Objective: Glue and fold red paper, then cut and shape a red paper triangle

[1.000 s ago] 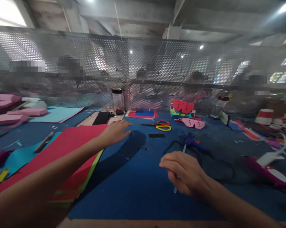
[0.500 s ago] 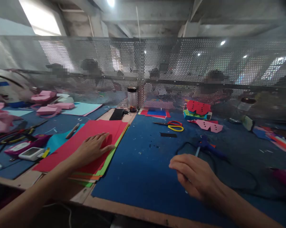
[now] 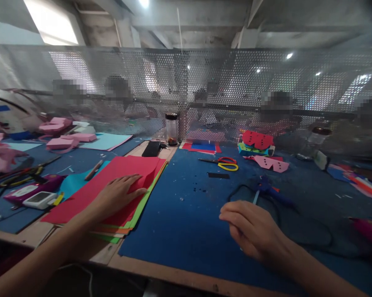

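Observation:
My left hand (image 3: pixel 118 194) lies flat with fingers spread on the top red sheet of a stack of coloured paper (image 3: pixel 111 181) at the left of the blue mat (image 3: pixel 186 222). The top sheet's right edge bulges up a little by my fingertips. My right hand (image 3: pixel 250 231) rests over the mat with fingers curled round a thin pale blue stick (image 3: pixel 255 197) that pokes out past the knuckles. A blue glue gun (image 3: pixel 271 190) with a black cord lies just beyond that hand.
Red and yellow scissors (image 3: pixel 224 163), a small black strip (image 3: pixel 218 175), pink and red paper cut-outs (image 3: pixel 263 150) and a jar (image 3: pixel 171 128) sit toward the perforated metal screen (image 3: pixel 204 86). People sit behind the screen. A purple device (image 3: pixel 34 196) lies left.
Over the last second the view swung left and my left hand came back from the far mat onto the red paper stack. The top sheet now buckles slightly. My right hand stayed put.

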The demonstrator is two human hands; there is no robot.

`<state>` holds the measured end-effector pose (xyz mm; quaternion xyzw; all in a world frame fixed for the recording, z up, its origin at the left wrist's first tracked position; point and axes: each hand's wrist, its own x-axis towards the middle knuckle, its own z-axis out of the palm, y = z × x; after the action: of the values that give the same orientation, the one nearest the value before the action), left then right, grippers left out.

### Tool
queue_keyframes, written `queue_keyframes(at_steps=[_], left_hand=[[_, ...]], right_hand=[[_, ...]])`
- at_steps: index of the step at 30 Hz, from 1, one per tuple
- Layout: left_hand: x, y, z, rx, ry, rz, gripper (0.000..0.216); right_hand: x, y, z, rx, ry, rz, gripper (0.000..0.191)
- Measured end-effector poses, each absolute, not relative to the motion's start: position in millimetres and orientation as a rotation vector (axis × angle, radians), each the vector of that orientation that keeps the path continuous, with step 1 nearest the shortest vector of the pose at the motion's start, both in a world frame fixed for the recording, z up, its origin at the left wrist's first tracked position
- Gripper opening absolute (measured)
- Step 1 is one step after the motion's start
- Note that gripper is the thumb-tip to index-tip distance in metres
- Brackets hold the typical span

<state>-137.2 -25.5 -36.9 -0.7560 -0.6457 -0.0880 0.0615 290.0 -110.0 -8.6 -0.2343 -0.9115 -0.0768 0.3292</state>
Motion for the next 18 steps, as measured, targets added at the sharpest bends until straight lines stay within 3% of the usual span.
queue_keyframes(at_steps=[18], left_hand=[[-141.8, -23.2, 6.5, -1.965, -2.162, -0.327, 0.056]], right_hand=[[291.2, -112.7, -3.8, -0.613, -2.405, -0.203, 0.030]])
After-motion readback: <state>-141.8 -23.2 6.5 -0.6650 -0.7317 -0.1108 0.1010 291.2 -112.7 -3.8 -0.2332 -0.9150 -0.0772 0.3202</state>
